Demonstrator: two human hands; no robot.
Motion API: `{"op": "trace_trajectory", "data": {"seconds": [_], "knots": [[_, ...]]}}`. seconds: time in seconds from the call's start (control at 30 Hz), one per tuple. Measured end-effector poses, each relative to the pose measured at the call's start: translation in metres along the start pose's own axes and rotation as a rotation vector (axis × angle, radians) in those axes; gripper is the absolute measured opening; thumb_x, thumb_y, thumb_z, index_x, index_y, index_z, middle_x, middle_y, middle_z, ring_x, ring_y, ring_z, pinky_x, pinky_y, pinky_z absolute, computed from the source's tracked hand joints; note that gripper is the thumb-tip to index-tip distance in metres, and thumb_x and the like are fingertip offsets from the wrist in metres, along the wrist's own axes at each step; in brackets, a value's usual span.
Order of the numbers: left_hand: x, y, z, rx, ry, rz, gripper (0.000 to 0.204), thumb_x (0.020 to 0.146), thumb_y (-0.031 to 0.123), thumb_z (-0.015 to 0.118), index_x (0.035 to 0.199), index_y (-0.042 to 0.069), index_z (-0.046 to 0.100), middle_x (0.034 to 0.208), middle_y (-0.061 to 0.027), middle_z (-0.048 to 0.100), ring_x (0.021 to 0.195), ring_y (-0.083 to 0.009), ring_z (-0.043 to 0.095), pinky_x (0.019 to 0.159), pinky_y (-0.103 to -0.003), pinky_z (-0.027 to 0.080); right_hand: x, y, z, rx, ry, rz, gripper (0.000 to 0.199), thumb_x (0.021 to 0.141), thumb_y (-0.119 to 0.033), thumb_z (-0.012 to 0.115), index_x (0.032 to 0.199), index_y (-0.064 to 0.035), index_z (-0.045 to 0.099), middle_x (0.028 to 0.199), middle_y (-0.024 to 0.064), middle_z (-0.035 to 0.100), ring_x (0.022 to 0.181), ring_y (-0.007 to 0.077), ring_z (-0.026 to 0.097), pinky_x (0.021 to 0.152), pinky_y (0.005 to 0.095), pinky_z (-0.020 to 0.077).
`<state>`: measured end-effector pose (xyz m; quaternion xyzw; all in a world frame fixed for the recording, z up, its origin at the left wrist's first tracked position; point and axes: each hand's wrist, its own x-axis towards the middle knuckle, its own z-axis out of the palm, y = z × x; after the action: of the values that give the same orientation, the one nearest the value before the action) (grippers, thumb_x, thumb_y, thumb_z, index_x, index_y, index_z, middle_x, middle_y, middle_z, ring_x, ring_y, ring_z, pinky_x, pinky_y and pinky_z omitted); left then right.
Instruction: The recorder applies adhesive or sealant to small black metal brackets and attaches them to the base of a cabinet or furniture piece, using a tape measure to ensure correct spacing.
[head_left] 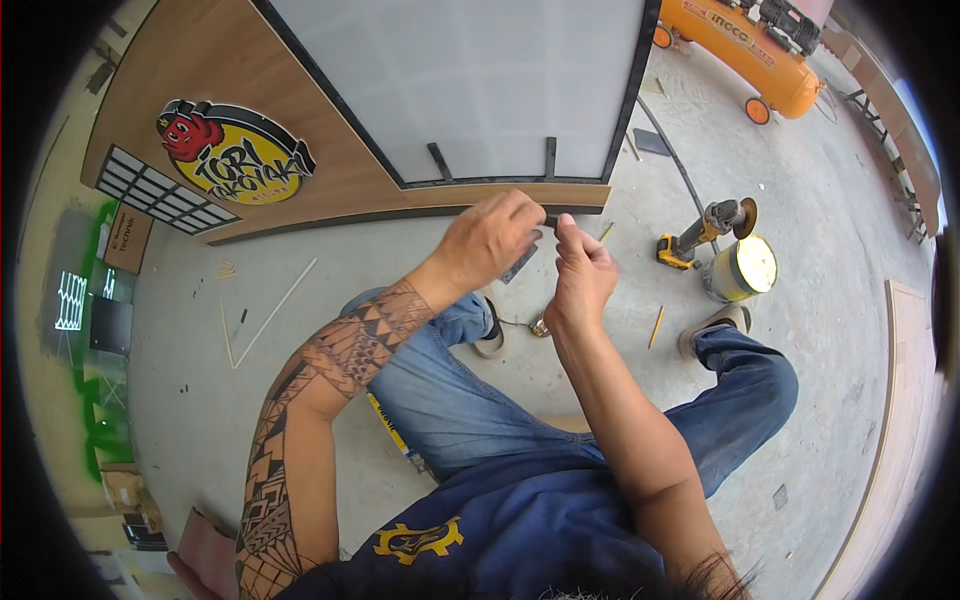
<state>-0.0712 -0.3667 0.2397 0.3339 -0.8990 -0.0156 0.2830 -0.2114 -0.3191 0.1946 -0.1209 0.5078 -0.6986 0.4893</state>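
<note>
My left hand (488, 240) and my right hand (582, 272) come together just in front of the wooden panel's lower edge. Pinched between their fingertips is a small dark strip (551, 221), mostly covered by the fingers. Under my left hand shows a dark flat piece (518, 265); I cannot tell whether it joins the strip or lies on the floor. The wooden panel (330, 120) beyond has a black-framed white panel (480, 80), with two short black strips (550, 158) standing at its lower border. A round red and yellow sign (235, 150) is on the wood at left.
A yellow and black angle grinder (690, 240) stands beside a can (740, 268) at right. A pencil (656, 327) lies near my right shoe (720, 325). Thin strips (285, 297) lie on the floor at left. An orange air compressor (745, 45) stands far right.
</note>
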Motion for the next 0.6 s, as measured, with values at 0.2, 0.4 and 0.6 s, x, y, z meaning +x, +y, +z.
{"op": "trace_trajectory", "data": {"seconds": [0.2,0.4,0.6], "knots": [[0.002,0.012,0.046,-0.063,0.008,-0.129,0.027,0.086,0.012,0.08,0.104,0.006,0.061,0.103,-0.0097,0.065,0.096,-0.0306,0.071,0.073,-0.042,0.061,0.018,0.003,-0.027,-0.204,0.094,-0.03,0.037,0.09,-0.026,0.089,0.101,0.0042,0.07,0.092,0.0055,0.07,0.084,0.0121,0.059,0.078,0.0286,0.0491],[0.005,0.01,0.07,-0.053,0.032,-0.111,0.027,0.09,0.02,0.078,0.105,0.007,0.06,0.099,-0.0096,0.064,0.092,-0.0304,0.07,0.073,-0.043,0.061,0.026,0.006,-0.025,-0.226,0.096,-0.043,0.035,0.09,-0.026,0.09,0.097,0.0028,0.07,0.091,0.0059,0.071,0.084,0.0127,0.061,0.078,0.0275,0.0496],[0.013,-0.047,0.103,-0.164,0.091,-0.404,0.028,0.09,0.023,0.078,0.101,0.003,0.061,0.097,-0.0149,0.068,0.088,-0.035,0.072,0.072,-0.047,0.059,0.047,-0.018,-0.051,-0.229,-0.046,0.051,0.043,0.092,-0.039,0.087,0.103,-0.0007,0.069,0.096,0.008,0.073,0.084,0.0125,0.064,0.079,0.0267,0.051]]}}
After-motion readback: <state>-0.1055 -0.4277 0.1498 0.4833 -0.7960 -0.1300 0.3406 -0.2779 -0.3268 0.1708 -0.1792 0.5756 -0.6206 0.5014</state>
